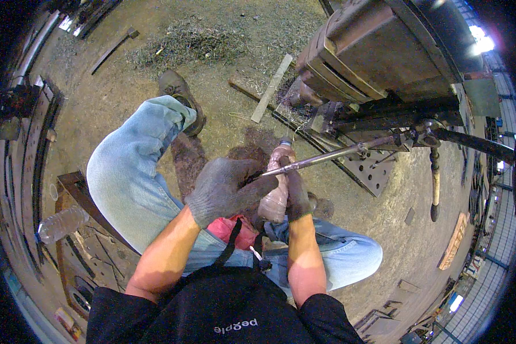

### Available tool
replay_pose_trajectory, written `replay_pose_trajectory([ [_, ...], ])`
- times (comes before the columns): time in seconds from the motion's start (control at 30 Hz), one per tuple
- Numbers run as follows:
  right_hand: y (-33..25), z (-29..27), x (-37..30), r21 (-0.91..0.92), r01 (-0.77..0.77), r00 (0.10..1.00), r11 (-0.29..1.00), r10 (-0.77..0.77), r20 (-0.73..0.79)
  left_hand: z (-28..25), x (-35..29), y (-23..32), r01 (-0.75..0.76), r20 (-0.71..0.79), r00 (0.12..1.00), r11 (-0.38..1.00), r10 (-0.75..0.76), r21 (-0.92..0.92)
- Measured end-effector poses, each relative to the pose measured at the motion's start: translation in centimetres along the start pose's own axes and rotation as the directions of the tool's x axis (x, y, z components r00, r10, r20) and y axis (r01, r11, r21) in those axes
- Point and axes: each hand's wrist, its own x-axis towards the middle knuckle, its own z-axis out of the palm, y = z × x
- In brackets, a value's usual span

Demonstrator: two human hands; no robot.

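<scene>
Rusty brown metal first: big machine housing up at front right, ahead of where I sit. Next, my blue jeans, knees apart, with the work between them. Perforated plate lies low beside the machine. Long metal bar slants from the machine side down toward me, crossing over the bottle. Left hand, grey glove, fingers drawn in and seemingly pinching the bar's near end; can't tell if those fingertips also press on the bottle. Right hand, dark glove, curled round the side of the plastic bottle. Progress: I'd judge it mid-job. Bottle is up and gripped, bar is in hand; nothing shows finished, and letting go of both is left. Whether anything has come out of the bottle, can't tell. Bottle sits between my gloves, over my lap, tilted with its neck away from me and base toward me; see-through, brownish, grimy, sides look a bit dented. Fill level unclear. Smallest: bluish cap at its far end, looks on.
</scene>
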Motion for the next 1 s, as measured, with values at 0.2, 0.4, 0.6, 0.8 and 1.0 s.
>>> replay_pose_trajectory([
  [0.2,0.4,-0.3,0.3,0.265,0.055,0.998,0.963,-0.059,0.008,-0.1,0.1,0.7,0.069,0.028,0.997,0.997,-0.07,0.026],
  [0.4,0.6,-0.8,0.4,0.151,0.055,0.999,0.987,-0.054,-0.005,0.0,0.0,0.1,0.029,0.03,0.999,0.997,-0.032,0.071],
  [0.6,1.2,-1.7,1.0,-0.001,0.027,0.999,1.0,-0.027,-0.044,-0.2,0.1,0.3,0.017,0.038,0.999,0.999,-0.019,0.037],
  [0.8,1.3,-1.1,1.1,0.062,-0.009,0.999,0.998,0.011,-0.03,-0.1,-0.1,0.7,0.021,-0.011,1.0,0.999,-0.021,-0.025],
  [1.0,5.4,-7.5,4.0,0.165,0.183,0.972,0.969,-0.203,0.117,-0.1,0.2,1.5,0.02,0.043,0.999,1.0,-0.019,-0.009],
])
